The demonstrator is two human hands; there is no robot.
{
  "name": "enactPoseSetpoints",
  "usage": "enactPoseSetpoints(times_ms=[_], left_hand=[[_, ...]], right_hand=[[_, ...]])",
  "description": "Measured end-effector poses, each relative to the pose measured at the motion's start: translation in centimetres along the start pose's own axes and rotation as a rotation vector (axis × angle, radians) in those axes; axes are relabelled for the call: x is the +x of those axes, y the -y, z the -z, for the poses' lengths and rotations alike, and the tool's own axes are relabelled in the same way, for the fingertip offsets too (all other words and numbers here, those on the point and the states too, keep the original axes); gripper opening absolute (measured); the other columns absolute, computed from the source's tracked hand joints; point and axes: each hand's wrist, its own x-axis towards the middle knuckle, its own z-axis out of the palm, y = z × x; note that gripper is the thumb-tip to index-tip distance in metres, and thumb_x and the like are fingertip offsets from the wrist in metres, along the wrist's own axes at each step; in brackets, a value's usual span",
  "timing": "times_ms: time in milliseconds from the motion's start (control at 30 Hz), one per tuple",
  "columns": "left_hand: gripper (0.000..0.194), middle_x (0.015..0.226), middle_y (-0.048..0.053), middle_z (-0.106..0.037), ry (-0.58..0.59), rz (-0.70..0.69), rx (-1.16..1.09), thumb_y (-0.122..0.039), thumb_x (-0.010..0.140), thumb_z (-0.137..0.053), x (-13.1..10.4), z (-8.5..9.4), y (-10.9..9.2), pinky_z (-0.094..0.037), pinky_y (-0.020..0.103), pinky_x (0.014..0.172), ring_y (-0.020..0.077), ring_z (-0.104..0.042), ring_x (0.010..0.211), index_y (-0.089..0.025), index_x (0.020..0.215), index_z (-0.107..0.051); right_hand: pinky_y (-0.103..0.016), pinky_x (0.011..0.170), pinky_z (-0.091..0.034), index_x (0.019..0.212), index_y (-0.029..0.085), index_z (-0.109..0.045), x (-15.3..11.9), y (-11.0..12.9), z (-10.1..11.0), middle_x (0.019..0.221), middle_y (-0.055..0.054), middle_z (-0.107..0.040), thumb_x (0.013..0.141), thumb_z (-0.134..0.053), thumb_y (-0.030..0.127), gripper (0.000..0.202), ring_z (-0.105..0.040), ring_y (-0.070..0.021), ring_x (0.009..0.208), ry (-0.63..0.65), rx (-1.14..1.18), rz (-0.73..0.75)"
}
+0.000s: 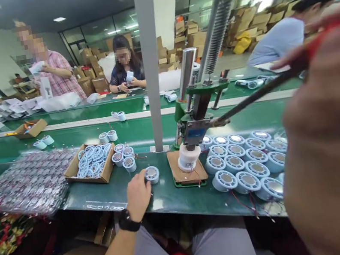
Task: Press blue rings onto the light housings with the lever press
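Note:
My left hand (138, 193), a dark watch on its wrist, has its fingers closed around the side of a light-blue round housing (152, 174) with a silver disc on top. That housing rests on the green work surface, left of a hand press (195, 132). My right hand (329, 87), large and blurred in the foreground, is wrapped round the red grip (336, 30) of the press lever (256, 95). At the bottom of the ram, a white pressing head (189, 154) is down on a white part with thin wires, above a brown pad (175, 161).
Several round housings (237, 162) stand in rows right of the press. On the left are a carton of light-blue rings (94, 161) and a stack of wired parts in clear plastic (29, 181). A grey post (149, 61) rises behind. Co-workers sit and stand across the conveyor.

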Motion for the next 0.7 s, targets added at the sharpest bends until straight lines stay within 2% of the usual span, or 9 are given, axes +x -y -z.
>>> enactPoseSetpoints(times_ms=[67, 133, 200, 300, 400, 467, 533, 600, 700], left_hand=[[0.043, 0.109, 0.013, -0.068, 0.031, -0.017, 0.005, -0.020, 0.090, -0.056, 1.4, 0.0, -1.4, -0.053, 0.042, 0.091, 0.0274, -0.065, 0.100, -0.013, 0.133, -0.054], [0.043, 0.109, 0.011, -0.069, -0.016, -0.029, 0.003, -0.024, 0.091, -0.057, 2.9, 1.1, -1.0, -0.053, 0.039, 0.091, 0.0255, -0.065, 0.100, -0.015, 0.133, -0.054], [0.037, 0.113, 0.010, -0.069, -0.085, 0.028, 0.054, -0.025, 0.094, -0.054, 4.5, 3.4, 1.3, -0.050, 0.035, 0.096, 0.0224, -0.064, 0.104, -0.018, 0.129, -0.057], [0.032, 0.121, 0.012, -0.067, -0.121, 0.243, 0.196, -0.020, 0.097, -0.045, 6.8, 7.9, 6.8, -0.047, 0.032, 0.100, 0.0202, -0.063, 0.109, -0.015, 0.124, -0.060], [0.023, 0.107, 0.018, -0.070, -0.081, 0.405, 0.273, -0.020, 0.090, -0.055, 8.5, 11.4, 12.4, -0.049, 0.038, 0.094, 0.0277, -0.066, 0.103, -0.008, 0.106, -0.066], [0.014, 0.089, 0.018, -0.072, -0.044, 0.492, 0.313, -0.021, 0.079, -0.067, 8.9, 12.7, 14.7, -0.052, 0.038, 0.084, 0.0304, -0.068, 0.091, -0.008, 0.086, -0.068], [0.008, 0.078, 0.014, -0.071, -0.044, 0.540, 0.345, -0.016, 0.074, -0.067, 8.8, 13.5, 15.6, -0.053, 0.035, 0.078, 0.0288, -0.068, 0.082, -0.010, 0.079, -0.067], [0.016, 0.081, 0.011, -0.070, -0.082, 0.541, 0.365, -0.014, 0.078, -0.059, 8.2, 14.1, 15.2, -0.053, 0.034, 0.077, 0.0272, -0.067, 0.083, -0.011, 0.090, -0.068], [0.031, 0.099, 0.010, -0.069, -0.329, 0.426, 0.340, -0.023, 0.089, -0.044, 6.8, 13.9, 13.2, -0.052, 0.038, 0.086, 0.0262, -0.065, 0.094, -0.012, 0.111, -0.064]], right_hand=[[-0.034, 0.078, -0.051, 0.125, 0.019, -0.058, 3.6, -0.4, -2.5, 0.122, -0.006, -0.055, 0.099, -0.041, 0.032, 0.034, -0.067, -0.0175, 0.096, -0.001, 0.125, 0.048], [-0.036, 0.087, -0.053, 0.131, 0.019, -0.054, 3.6, -0.8, -4.3, 0.131, -0.008, -0.053, 0.098, -0.044, 0.024, 0.035, -0.065, -0.0206, 0.106, 0.053, 0.167, 0.078], [-0.040, 0.096, -0.052, 0.135, 0.022, -0.050, 0.1, -1.6, -5.2, 0.135, -0.009, -0.051, 0.097, -0.047, 0.022, 0.038, -0.059, -0.0235, 0.120, -0.047, 0.197, 0.092], [-0.046, 0.095, -0.052, 0.138, 0.022, -0.046, -9.4, -3.5, -6.4, 0.128, -0.012, -0.056, 0.093, -0.054, 0.026, 0.046, -0.059, -0.0256, 0.118, -0.257, 0.237, -0.030], [-0.052, 0.098, -0.049, 0.147, 0.016, -0.033, -18.9, -5.2, -8.4, 0.137, -0.019, -0.049, 0.084, -0.063, 0.040, 0.073, -0.057, -0.0302, 0.121, -0.090, 0.191, -0.359], [-0.051, 0.098, -0.050, 0.149, 0.012, -0.029, -22.9, -5.8, -9.8, 0.135, -0.021, -0.050, 0.077, -0.069, 0.049, 0.090, -0.058, -0.0321, 0.118, 0.085, 0.160, -0.562], [-0.048, 0.094, -0.052, 0.147, 0.011, -0.033, -24.8, -6.0, -10.9, 0.124, -0.019, -0.059, 0.071, -0.073, 0.053, 0.095, -0.063, -0.0313, 0.109, 0.148, 0.126, -0.681], [-0.042, 0.089, -0.054, 0.144, 0.012, -0.037, -25.2, -5.9, -11.6, 0.113, -0.016, -0.066, 0.071, -0.074, 0.053, 0.092, -0.066, -0.0280, 0.099, 0.100, 0.135, -0.700], [-0.037, 0.088, -0.055, 0.144, 0.012, -0.036, -24.8, -5.9, -12.2, 0.114, -0.015, -0.066, 0.077, -0.071, 0.051, 0.085, -0.067, -0.0232, 0.097, -0.025, 0.171, -0.619]])
